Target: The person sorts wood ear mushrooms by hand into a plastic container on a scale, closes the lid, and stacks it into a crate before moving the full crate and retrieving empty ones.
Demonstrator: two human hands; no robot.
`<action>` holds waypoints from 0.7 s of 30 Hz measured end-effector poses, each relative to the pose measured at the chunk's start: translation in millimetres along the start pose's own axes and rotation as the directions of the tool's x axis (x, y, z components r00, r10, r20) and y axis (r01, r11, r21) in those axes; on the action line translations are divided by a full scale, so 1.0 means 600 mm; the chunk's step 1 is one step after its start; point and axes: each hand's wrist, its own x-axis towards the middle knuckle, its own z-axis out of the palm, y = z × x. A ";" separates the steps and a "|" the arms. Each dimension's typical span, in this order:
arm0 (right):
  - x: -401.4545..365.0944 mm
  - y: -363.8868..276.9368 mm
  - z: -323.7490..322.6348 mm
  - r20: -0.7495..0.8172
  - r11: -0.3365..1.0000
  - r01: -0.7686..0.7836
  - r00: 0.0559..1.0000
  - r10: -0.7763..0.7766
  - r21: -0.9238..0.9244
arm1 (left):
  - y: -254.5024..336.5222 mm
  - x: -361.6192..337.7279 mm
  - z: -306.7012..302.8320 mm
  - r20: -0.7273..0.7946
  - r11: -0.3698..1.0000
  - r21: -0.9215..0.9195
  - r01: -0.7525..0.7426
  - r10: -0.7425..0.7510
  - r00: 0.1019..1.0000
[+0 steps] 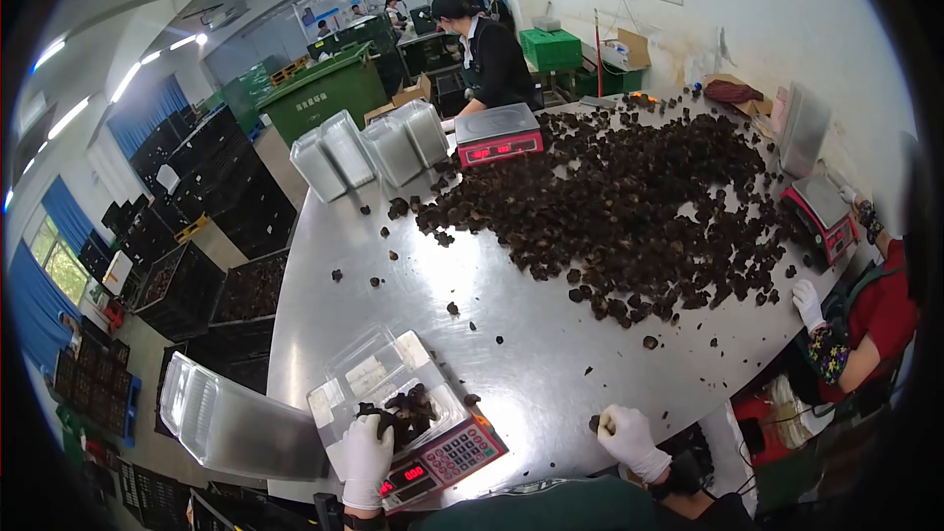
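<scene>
My left hand [368, 460], in a white glove, is closed at the near edge of an open clear plastic box, its fingertips on dark mushroom-like pieces [411, 411]. The box, with its clear lid [369, 359] folded back, rests on a digital scale [447, 457] with a red front and lit display. Further right, my gloved right hand [631, 441] is curled just above the steel table, pinching a small dark mushroom-like piece [595, 423] between thumb and fingers.
A large heap of dark pieces [610, 206] covers the far part of the steel table [531, 354]. Nested clear boxes [241, 428] lean left of my scale. Two more scales [499, 133] stand farther off. A co-worker's gloved hand [808, 305] rests at the right edge; another person [497, 59] works opposite.
</scene>
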 end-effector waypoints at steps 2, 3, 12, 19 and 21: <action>-0.002 0.011 -0.024 -0.024 0.999 0.014 1.000 -0.015 -0.031 | 0.005 -0.006 0.000 0.010 0.994 -0.065 0.090 -0.089 0.996; -0.003 0.020 -0.037 -0.055 0.999 0.002 0.998 -0.004 -0.042 | -0.005 -0.006 0.013 -0.031 0.984 -0.141 0.105 -0.111 0.993; -0.102 0.190 -0.160 -0.229 0.910 -0.287 0.948 0.223 -0.299 | 0.013 -0.010 0.016 -0.199 0.989 -0.144 -0.006 -0.023 0.980; -0.233 0.324 -0.192 -0.183 0.730 -0.509 0.857 0.483 -0.457 | 0.017 -0.010 0.035 0.058 0.998 -0.048 0.045 -0.042 0.997; -0.209 0.324 -0.213 -0.236 0.745 -0.497 0.868 0.438 -0.445 | 0.023 -0.009 0.039 -0.079 0.995 0.096 0.000 0.007 0.997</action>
